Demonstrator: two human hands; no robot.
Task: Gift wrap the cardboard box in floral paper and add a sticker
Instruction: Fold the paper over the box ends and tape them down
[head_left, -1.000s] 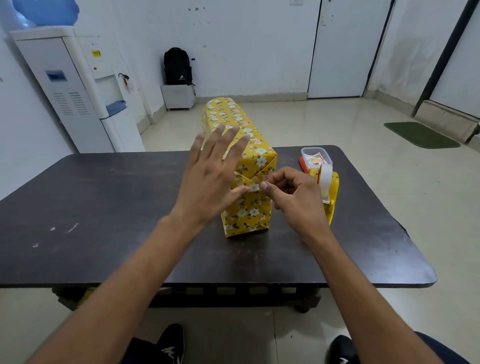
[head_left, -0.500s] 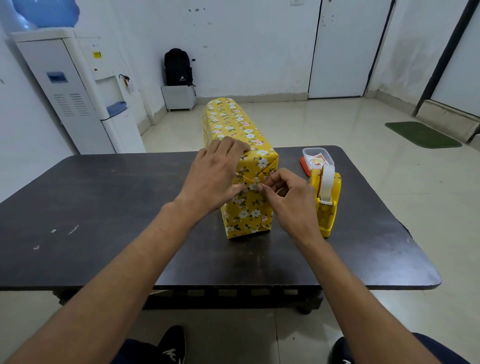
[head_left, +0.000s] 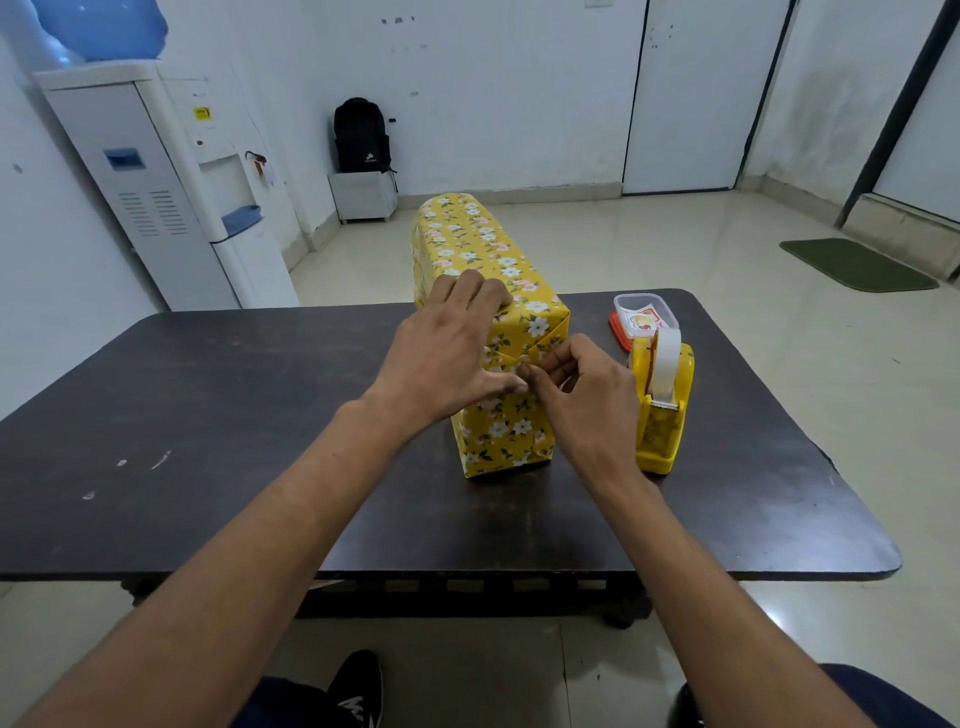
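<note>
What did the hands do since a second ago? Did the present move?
The left hand came down from the air, where its fingers were spread, and now hooks its fingers over the top edge of the wrapped box, thumb on the near end. The right hand kept pinching the paper flap there. The box, tape dispenser and small tub stayed put on the table.

Yellow white-flowered paper on the box (head_left: 483, 249), yellow tape dispenser (head_left: 662, 410), dark brown table (head_left: 208, 415), green mat (head_left: 857, 264).
</note>
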